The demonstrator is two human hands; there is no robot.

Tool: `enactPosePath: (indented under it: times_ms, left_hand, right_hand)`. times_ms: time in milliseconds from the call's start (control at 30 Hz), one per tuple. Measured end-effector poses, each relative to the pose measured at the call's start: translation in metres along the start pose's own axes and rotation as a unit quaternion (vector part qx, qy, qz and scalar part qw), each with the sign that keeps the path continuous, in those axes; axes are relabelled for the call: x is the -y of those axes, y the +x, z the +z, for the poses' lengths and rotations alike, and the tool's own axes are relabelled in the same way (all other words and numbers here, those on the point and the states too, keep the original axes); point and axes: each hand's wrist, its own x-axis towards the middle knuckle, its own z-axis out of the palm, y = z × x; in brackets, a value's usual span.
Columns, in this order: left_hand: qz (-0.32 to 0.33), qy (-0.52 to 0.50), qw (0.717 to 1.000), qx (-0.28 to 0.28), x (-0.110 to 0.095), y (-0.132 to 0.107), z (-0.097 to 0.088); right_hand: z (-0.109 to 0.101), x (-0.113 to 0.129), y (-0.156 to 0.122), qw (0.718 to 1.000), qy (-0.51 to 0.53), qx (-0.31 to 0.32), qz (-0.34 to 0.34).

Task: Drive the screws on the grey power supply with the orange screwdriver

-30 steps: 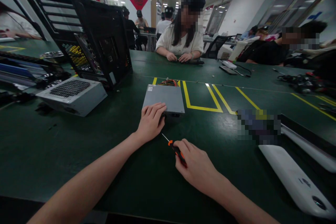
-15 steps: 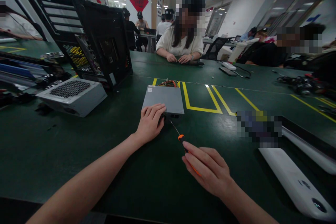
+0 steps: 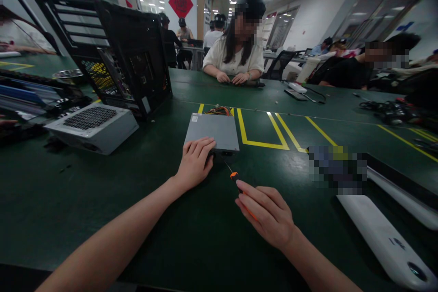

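Observation:
My left hand [image 3: 195, 163] rests with curled fingers on the near left corner of a flat grey metal power supply box [image 3: 212, 132] that lies on the green table [image 3: 102, 191]. Coloured wires [image 3: 219, 110] stick out of the box's far end. My right hand [image 3: 268, 214] is closed around an orange and black screwdriver [image 3: 235, 177]. Its thin shaft points at the near face of the box, with the tip close below it.
A black open computer case [image 3: 112, 50] stands at the left, with a second grey power supply [image 3: 91, 127] in front of it. White panels [image 3: 386, 237] lie at the right. Yellow tape lines [image 3: 263, 130] mark the table. A person [image 3: 236, 52] sits across, others farther back.
My right hand has moved the screwdriver forward and right, from below my left hand towards the box's near face. My left hand has stayed on the box.

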Motion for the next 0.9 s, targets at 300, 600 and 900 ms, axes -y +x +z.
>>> enactPosePath:
  times_ms: [300,600,900]
  left_hand:
    - [-0.002,0.002,1.0,-0.004,-0.001,0.0,0.0]
    - [0.003,-0.006,1.0,0.001,0.0,0.0,0.0]
    - [0.001,-0.004,1.0,0.005,-0.001,0.0,-0.001]
  right_hand:
    - [0.005,-0.002,-0.001,1.0,-0.002,0.006,0.005]
    - [0.008,0.003,-0.007,0.999,-0.026,0.039,0.0]
    - [0.013,0.011,-0.007,0.995,-0.018,0.093,-0.025]
